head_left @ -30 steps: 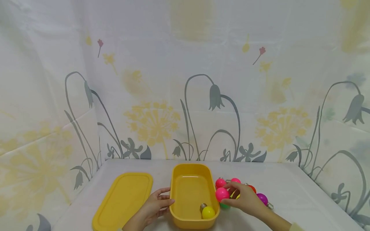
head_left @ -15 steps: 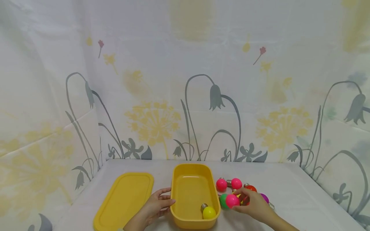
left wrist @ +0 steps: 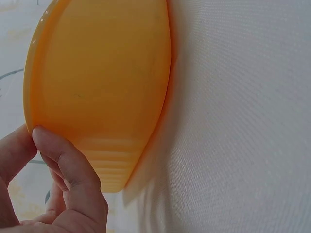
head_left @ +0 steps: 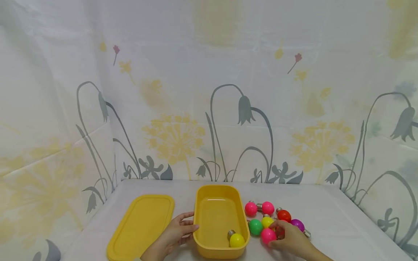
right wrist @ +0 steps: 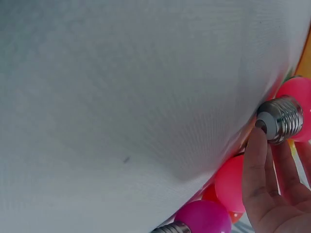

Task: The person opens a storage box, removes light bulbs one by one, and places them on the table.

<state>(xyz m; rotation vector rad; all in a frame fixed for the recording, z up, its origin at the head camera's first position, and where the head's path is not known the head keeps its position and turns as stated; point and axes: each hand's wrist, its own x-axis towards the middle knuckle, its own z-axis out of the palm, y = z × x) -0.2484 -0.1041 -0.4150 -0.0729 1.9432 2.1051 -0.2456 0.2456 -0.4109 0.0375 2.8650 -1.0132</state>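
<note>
My left hand [head_left: 177, 232] pinches the left rim of a deep yellow plastic box [head_left: 212, 250], thumb against its wall in the left wrist view. Inside the box, near its front right corner, lies a yellow light bulb [head_left: 237, 240] with a metal screw base. My right hand [head_left: 292, 241] holds a pink light bulb [head_left: 268, 236] low at the table, just right of the box. In the right wrist view one fingertip [right wrist: 258, 133] meets the end of its screw base [right wrist: 282, 120]. A green bulb [head_left: 255, 227] and a yellow bulb [head_left: 267, 222] lie right behind it.
Further bulbs lie right of the box: two pink bulbs [head_left: 251, 208] at the back, a red bulb [head_left: 284, 216] and a purple bulb [head_left: 297, 226]. Another pink bulb [right wrist: 231, 182] sits partly behind my right hand. A yellow lid [head_left: 142, 224] lies flat on the left.
My right hand has carried the pink bulb from beside the box's right rim to the right, nearer to me and down toward the table. The left hand keeps its hold on the box.
</note>
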